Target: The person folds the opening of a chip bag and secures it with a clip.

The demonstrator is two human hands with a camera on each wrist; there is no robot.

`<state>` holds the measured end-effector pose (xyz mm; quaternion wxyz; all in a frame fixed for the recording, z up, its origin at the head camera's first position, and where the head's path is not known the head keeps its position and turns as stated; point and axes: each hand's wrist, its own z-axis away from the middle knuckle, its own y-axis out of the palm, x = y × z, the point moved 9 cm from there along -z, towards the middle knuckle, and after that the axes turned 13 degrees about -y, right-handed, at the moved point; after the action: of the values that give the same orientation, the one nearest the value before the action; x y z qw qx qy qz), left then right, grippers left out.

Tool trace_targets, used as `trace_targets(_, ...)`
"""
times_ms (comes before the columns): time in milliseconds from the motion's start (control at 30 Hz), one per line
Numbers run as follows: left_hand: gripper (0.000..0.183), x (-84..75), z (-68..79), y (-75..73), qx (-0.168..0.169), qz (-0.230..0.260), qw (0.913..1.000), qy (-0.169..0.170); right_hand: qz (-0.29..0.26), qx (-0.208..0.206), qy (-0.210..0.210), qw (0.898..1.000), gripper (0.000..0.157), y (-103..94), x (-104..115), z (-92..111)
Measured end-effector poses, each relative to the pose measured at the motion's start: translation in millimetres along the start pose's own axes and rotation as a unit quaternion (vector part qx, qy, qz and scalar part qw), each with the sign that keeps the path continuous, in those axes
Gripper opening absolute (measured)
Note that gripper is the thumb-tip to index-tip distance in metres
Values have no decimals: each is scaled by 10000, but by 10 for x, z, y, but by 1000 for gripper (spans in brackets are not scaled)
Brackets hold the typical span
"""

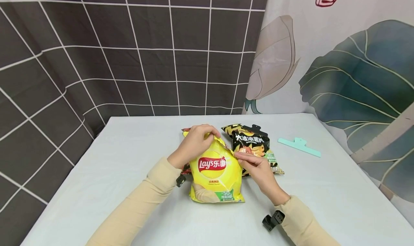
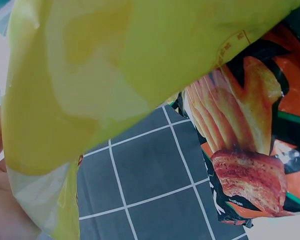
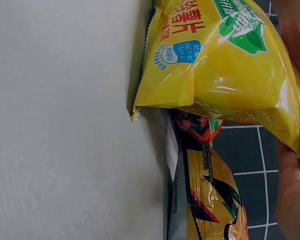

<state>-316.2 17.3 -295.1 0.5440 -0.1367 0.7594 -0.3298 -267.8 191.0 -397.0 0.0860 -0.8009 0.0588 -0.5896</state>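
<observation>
A yellow Lay's potato chip bag point(image 1: 211, 181) is held upright on the white table, its front towards me. My left hand point(image 1: 195, 145) pinches its top edge at the left. The right hand point(image 1: 260, 170) pinches the upper right corner between thumb and fingers. In the right wrist view the yellow bag's side point(image 3: 235, 75) shows, with hands at the right edge. Whether the bag's top is sealed or unsealed, I cannot tell. Behind it a red and black chip bag point(image 2: 250, 185) is mostly hidden in the head view.
Behind the right hand lies a black and gold chip bag point(image 1: 250, 142) with a black clip point(image 1: 255, 130) at its top. A teal bag clip point(image 1: 299, 147) lies farther right on the white table point(image 1: 136, 149). Dark gridded cloth point(image 1: 191, 66) hangs behind.
</observation>
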Motion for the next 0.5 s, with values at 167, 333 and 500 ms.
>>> trace_targets(167,19,14,0,8,71,70,10000,3,202,80,-43,9998,35,-5,25,8)
trace_targets(333,15,11,2,4,30,-31,10000,-35,299,-124,295,9990,40,-40,-16,-9)
trace_targets(500,15,-17,15,-4,-2,-73,10000,67,347,-466,643,9962,38,-76,-43,-39)
